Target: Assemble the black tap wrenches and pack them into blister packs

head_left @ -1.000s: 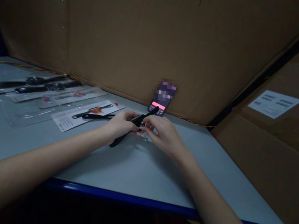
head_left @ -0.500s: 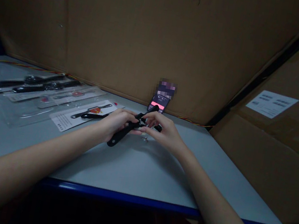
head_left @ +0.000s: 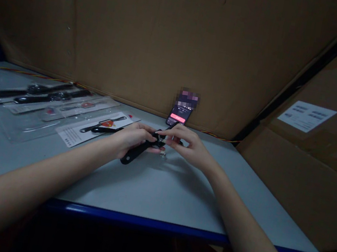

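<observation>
My left hand [head_left: 135,136] is wrapped round a black long-handled tool [head_left: 133,153] with small metal parts at its middle. The tool lies slantwise, its near handle end with a hole pointing toward me. At the tool's metal middle, the fingers of my right hand [head_left: 187,142] are bent and pinched together; what they grip there is too small to make out. A small shiny metal piece [head_left: 163,154] shows just below the fingers. Left of my left hand, a white printed card [head_left: 78,138] lies on the table, with another black handle [head_left: 102,130] across it.
Clear plastic blister shells [head_left: 21,128] and packaged black tools [head_left: 39,97] lie on the left of the grey table [head_left: 156,197]. A lit phone [head_left: 178,117] leans on the cardboard wall [head_left: 137,42] behind my hands. A large labelled box [head_left: 311,168] stands at the right.
My right fingers have shifted slightly over the tool's metal middle and now cover more of its far end. My left hand stays in nearly the same place.
</observation>
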`<state>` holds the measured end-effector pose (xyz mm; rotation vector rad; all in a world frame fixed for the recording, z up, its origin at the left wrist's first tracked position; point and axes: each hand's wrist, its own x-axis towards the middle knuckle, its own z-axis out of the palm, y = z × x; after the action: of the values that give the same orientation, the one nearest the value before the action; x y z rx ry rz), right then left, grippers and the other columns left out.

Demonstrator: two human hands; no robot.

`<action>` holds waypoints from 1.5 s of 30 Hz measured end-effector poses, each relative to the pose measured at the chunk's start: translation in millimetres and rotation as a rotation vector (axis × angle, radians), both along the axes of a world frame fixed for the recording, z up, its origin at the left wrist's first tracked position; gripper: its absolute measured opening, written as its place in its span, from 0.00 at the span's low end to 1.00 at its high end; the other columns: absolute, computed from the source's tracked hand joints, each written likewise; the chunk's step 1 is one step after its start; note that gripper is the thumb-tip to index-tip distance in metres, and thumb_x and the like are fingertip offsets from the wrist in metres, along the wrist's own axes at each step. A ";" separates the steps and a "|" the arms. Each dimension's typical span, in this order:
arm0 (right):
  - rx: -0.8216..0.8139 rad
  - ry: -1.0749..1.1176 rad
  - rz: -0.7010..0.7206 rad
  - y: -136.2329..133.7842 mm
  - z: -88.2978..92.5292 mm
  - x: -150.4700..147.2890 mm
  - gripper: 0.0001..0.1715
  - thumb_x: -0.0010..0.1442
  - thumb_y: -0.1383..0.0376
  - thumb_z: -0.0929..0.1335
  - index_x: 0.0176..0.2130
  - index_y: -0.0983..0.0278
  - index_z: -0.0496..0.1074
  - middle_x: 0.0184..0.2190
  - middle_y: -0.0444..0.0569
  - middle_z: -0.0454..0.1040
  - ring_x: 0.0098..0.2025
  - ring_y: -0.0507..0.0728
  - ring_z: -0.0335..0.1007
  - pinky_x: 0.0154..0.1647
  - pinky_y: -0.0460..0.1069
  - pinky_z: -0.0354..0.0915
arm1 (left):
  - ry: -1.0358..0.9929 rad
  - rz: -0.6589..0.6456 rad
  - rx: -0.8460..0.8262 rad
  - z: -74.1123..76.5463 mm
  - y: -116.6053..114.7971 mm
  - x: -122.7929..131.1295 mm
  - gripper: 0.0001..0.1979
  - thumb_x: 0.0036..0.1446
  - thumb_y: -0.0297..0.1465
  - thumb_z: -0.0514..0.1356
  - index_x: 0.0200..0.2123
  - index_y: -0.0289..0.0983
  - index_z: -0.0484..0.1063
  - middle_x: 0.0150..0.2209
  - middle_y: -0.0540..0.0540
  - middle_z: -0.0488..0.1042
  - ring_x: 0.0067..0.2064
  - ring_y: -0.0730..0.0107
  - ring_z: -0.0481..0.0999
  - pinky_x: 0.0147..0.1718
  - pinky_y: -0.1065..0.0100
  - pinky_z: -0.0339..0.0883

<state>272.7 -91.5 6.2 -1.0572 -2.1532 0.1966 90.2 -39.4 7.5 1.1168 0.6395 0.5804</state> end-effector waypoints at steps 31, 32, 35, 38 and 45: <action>0.145 -0.464 -0.328 -5.3 -6.9 -28.2 0.15 0.63 0.64 0.57 0.28 0.65 0.64 0.25 0.47 0.68 0.28 0.52 0.60 0.31 0.48 0.48 | 0.027 -0.060 0.037 -4.7 -4.0 1.8 0.14 0.44 0.11 0.55 0.32 0.28 0.73 0.31 0.41 0.77 0.32 0.68 0.78 0.38 0.69 0.72; 0.125 -0.436 -0.300 -4.7 -6.2 -26.3 0.15 0.63 0.64 0.57 0.28 0.65 0.63 0.25 0.46 0.68 0.28 0.52 0.60 0.30 0.47 0.48 | 0.027 -0.063 0.043 -3.7 -4.1 1.6 0.14 0.44 0.11 0.55 0.33 0.28 0.73 0.31 0.41 0.77 0.32 0.68 0.78 0.38 0.69 0.72; 0.033 -0.312 -0.200 -3.7 -2.8 -18.8 0.18 0.64 0.61 0.57 0.25 0.64 0.61 0.23 0.43 0.65 0.26 0.50 0.57 0.27 0.46 0.47 | 0.026 -0.086 0.039 0.7 -3.9 0.4 0.13 0.47 0.13 0.54 0.36 0.26 0.72 0.31 0.39 0.77 0.33 0.65 0.79 0.38 0.68 0.72; -0.015 -0.223 -0.155 -5.7 2.1 -13.2 0.19 0.62 0.56 0.60 0.24 0.64 0.59 0.21 0.41 0.62 0.24 0.48 0.54 0.25 0.45 0.46 | 0.042 -0.154 0.023 4.9 -2.8 -2.5 0.14 0.48 0.13 0.53 0.38 0.25 0.71 0.33 0.35 0.77 0.35 0.62 0.79 0.38 0.66 0.72; -0.069 -0.251 0.044 -16.9 8.1 -19.4 0.13 0.61 0.59 0.62 0.29 0.64 0.64 0.25 0.43 0.65 0.27 0.49 0.58 0.28 0.45 0.51 | 0.188 -0.517 0.007 5.0 8.9 -14.4 0.14 0.49 0.20 0.58 0.41 0.27 0.70 0.40 0.32 0.76 0.33 0.61 0.79 0.32 0.67 0.72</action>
<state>253.3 -108.4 14.3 -1.1244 -2.4114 0.1669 75.9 -30.5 12.5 1.2924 0.4803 0.0340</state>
